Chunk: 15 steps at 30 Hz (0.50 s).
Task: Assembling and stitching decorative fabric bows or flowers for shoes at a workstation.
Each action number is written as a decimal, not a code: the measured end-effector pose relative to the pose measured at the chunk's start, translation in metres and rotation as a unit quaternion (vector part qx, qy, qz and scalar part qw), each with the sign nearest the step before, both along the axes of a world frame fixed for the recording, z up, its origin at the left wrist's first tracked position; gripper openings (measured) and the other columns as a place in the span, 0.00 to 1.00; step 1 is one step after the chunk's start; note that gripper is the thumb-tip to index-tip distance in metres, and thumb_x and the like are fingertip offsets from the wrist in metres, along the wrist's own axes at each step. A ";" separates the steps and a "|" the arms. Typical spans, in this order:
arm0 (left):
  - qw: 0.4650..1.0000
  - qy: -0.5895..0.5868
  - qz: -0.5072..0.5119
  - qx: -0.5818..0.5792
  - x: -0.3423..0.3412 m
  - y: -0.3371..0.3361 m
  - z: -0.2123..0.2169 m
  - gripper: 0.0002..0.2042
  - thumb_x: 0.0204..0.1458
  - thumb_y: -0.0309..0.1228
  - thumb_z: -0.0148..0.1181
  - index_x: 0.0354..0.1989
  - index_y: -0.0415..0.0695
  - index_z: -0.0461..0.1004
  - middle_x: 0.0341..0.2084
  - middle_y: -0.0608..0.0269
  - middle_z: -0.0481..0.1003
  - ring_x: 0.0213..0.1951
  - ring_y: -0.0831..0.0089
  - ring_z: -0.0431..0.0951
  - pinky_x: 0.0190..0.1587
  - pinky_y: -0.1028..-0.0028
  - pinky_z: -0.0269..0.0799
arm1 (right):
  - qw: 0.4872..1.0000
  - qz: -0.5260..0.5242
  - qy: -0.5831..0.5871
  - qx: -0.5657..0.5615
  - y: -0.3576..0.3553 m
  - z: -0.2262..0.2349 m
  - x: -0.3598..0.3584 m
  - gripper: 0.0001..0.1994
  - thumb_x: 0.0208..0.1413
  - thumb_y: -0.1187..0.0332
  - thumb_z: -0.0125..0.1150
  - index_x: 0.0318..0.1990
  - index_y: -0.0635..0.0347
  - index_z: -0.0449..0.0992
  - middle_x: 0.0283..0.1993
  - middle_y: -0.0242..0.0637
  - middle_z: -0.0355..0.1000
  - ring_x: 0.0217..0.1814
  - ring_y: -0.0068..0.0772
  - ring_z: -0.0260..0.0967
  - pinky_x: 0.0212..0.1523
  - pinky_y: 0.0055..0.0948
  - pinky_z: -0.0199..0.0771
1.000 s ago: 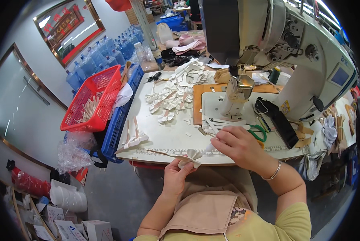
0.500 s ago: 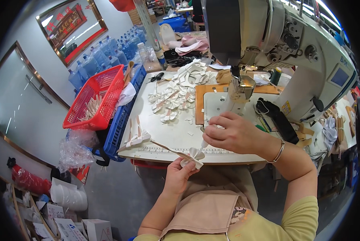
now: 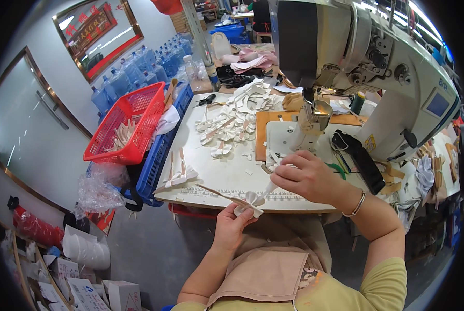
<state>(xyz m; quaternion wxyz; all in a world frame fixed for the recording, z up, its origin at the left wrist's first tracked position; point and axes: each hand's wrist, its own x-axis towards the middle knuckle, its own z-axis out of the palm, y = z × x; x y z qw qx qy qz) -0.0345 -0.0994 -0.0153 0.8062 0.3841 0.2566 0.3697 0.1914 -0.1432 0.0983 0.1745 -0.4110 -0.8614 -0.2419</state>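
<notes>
My left hand (image 3: 231, 228) pinches a white bow-shaped piece (image 3: 253, 200) near the table's front edge. A thin tan strap (image 3: 216, 192) runs from the piece up to the left. My right hand (image 3: 308, 179) is closed around a whitish tapered thing (image 3: 269, 188), whose narrow end points down at the bow. Whether its tip touches the bow I cannot tell. Left of my hands, finished-looking white bows with tan straps (image 3: 180, 176) lie on the white table (image 3: 206, 168). Behind them spreads a loose pile of white cut pieces (image 3: 227, 122).
A post-bed sewing machine (image 3: 341, 41) stands at the right, its post rising from a metal plate (image 3: 278, 136). Beside it lies a black pouch (image 3: 360, 160). A red basket (image 3: 149, 111) and a blue crate (image 3: 162, 147) flank the table's left. Black scissors (image 3: 207, 99) lie farther back.
The view has shifted slightly. My right hand has moved a little nearer to me with the tapered thing, while my left hand keeps the bow in almost the same place.
</notes>
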 end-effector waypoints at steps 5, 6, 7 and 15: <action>0.996 0.059 0.035 0.062 0.002 0.002 -0.004 0.10 0.49 0.22 0.56 0.41 0.39 0.71 0.34 0.63 0.74 0.36 0.75 0.75 0.39 0.74 0.74 | 0.994 -0.048 0.092 -0.027 -0.013 -0.025 0.010 0.12 0.44 0.69 0.54 0.39 0.55 0.72 0.38 0.28 0.67 0.44 0.29 0.64 0.47 0.32 0.64; 0.996 0.058 0.035 0.062 0.003 0.002 -0.003 0.10 0.49 0.22 0.56 0.41 0.39 0.71 0.34 0.63 0.74 0.36 0.75 0.75 0.39 0.74 0.74 | 0.994 -0.048 0.091 -0.027 -0.014 -0.025 0.009 0.12 0.44 0.69 0.54 0.39 0.55 0.72 0.38 0.28 0.67 0.44 0.29 0.64 0.47 0.32 0.64; 0.994 0.066 0.040 0.072 0.005 0.002 -0.003 0.11 0.49 0.22 0.57 0.41 0.38 0.71 0.33 0.63 0.74 0.35 0.76 0.74 0.38 0.75 0.74 | 0.994 -0.052 0.100 -0.014 -0.015 -0.025 0.008 0.12 0.42 0.70 0.55 0.38 0.55 0.72 0.37 0.28 0.68 0.44 0.30 0.64 0.45 0.31 0.64; 0.987 0.101 0.057 0.113 0.010 -0.004 -0.002 0.12 0.48 0.20 0.58 0.42 0.34 0.71 0.31 0.65 0.74 0.32 0.81 0.73 0.37 0.82 0.71 | 0.997 -0.056 0.057 0.000 -0.013 -0.019 0.007 0.11 0.43 0.69 0.54 0.38 0.54 0.72 0.37 0.27 0.67 0.45 0.28 0.63 0.47 0.30 0.63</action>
